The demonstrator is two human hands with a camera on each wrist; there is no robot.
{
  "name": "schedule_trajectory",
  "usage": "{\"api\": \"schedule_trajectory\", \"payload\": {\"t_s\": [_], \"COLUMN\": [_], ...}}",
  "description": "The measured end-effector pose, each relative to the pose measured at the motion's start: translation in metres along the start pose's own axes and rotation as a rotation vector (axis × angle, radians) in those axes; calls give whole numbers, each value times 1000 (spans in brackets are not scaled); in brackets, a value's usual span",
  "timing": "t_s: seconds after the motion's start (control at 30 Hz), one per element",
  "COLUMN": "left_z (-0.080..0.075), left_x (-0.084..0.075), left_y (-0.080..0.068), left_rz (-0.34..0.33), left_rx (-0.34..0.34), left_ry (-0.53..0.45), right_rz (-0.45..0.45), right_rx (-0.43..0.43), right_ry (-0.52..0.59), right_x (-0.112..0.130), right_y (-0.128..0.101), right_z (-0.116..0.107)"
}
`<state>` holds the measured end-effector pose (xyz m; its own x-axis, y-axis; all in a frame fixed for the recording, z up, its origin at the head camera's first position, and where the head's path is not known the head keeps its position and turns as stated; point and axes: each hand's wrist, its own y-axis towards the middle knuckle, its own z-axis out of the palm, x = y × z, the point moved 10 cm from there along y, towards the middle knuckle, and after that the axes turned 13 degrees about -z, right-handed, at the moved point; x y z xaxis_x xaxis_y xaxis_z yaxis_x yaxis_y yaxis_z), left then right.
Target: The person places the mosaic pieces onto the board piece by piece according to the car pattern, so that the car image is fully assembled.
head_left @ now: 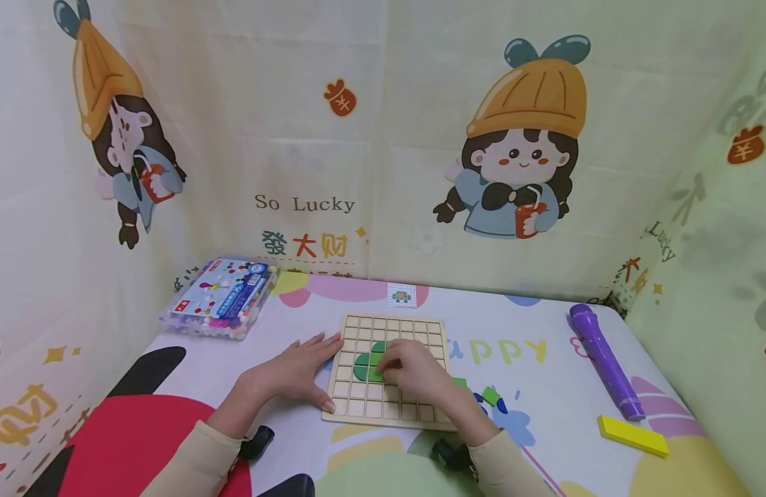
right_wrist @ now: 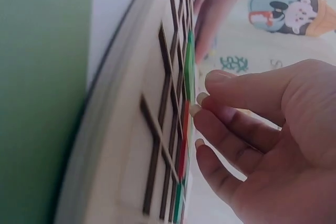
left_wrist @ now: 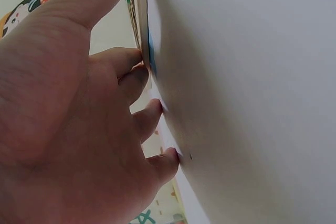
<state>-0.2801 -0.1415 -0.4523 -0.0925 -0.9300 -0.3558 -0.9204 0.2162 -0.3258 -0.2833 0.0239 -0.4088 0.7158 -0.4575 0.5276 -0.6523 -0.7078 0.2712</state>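
A wooden grid board (head_left: 358, 407) lies on the table, with green pieces (head_left: 361, 367) set in its middle squares. My left hand (head_left: 289, 373) is spread along the board's left edge, thumb near its lower corner and fingertips at its upper left side. Over the board's middle is my right hand (head_left: 414, 373), its fingertips right at the green pieces. In the right wrist view, the bent fingers (right_wrist: 226, 135) and thumb sit close to the board face, with no piece showing between them. A red piece (right_wrist: 184, 140) shows in the grid there; the right hand hides it in the head view.
Loose green and blue pieces (head_left: 491, 395) lie right of the board. A small pattern card (head_left: 401, 295) is behind it. A clear box of beads (head_left: 221, 297) stands back left. On the right are a purple tube (head_left: 606, 362) and a yellow block (head_left: 633, 435).
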Motion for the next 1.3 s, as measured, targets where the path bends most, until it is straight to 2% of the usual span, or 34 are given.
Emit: {"api": "schedule_trajectory", "payload": {"t_s": [0.43, 0.67, 0.93, 1.3], "left_z": [1, 0, -1, 0], "left_x": [1, -1, 0, -1], "left_y": [1, 1, 0, 1], "left_rz": [-14, -15, -27, -10], "left_rx": [3, 5, 0, 1], "left_ry": [1, -8, -14, -20], "right_rz": [47, 110, 178, 271], "right_rx": [-33, -51, -50, 46], "right_ry": [53, 74, 19, -82], "right_x": [-24, -38, -54, -69], "right_y": [-26, -47, -66, -88], "right_z": [-27, -43, -52, -60]}}
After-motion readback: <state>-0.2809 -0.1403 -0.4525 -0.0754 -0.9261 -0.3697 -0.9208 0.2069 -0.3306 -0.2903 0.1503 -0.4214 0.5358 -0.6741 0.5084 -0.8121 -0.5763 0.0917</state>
